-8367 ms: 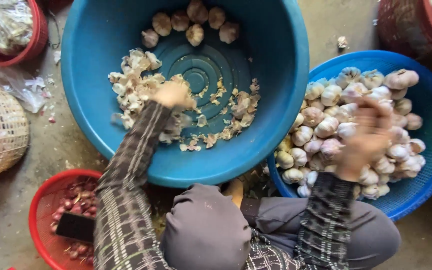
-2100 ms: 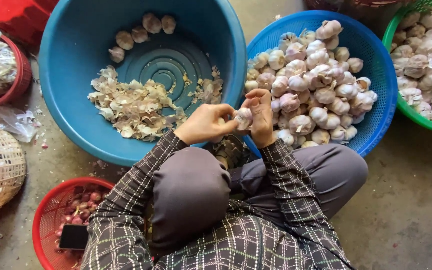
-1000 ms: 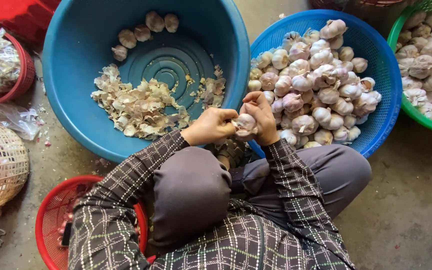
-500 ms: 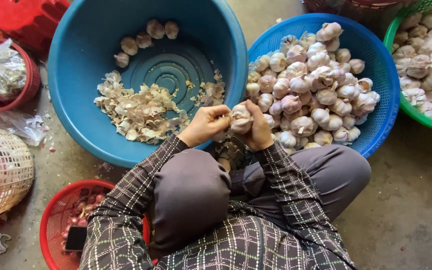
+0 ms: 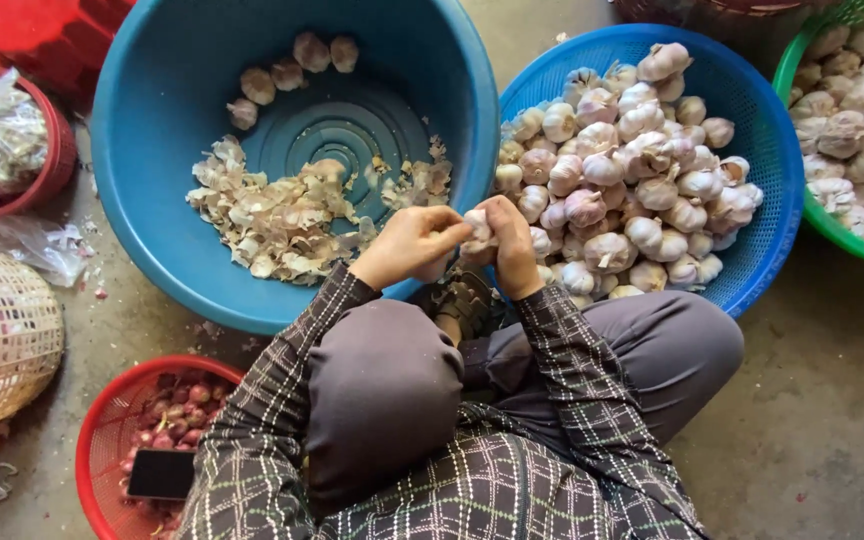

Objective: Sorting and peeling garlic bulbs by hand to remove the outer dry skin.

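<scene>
Both my hands meet over the near rim of the big blue tub (image 5: 152, 250), around one garlic bulb (image 5: 478, 226). My left hand (image 5: 412, 245) pinches its papery skin from the left. My right hand (image 5: 512, 245) grips the bulb from the right. Inside the tub lie a heap of garlic skins (image 5: 282, 215) and a few peeled bulbs (image 5: 287, 70) at the far side. To the right, a blue mesh basket (image 5: 767, 210) is piled with whole garlic bulbs (image 5: 632, 180).
A green basket of garlic (image 5: 857, 110) stands at the far right. A red basket (image 5: 102, 460) with small red shallots and a dark phone (image 5: 160, 474) sits at lower left. A woven basket (image 5: 12, 340) and red containers (image 5: 22, 130) are on the left, on concrete floor.
My left hand left the tub and my right hand left the blue basket; both now meet on one bulb. Over the last second the hands only turn the bulb slightly.
</scene>
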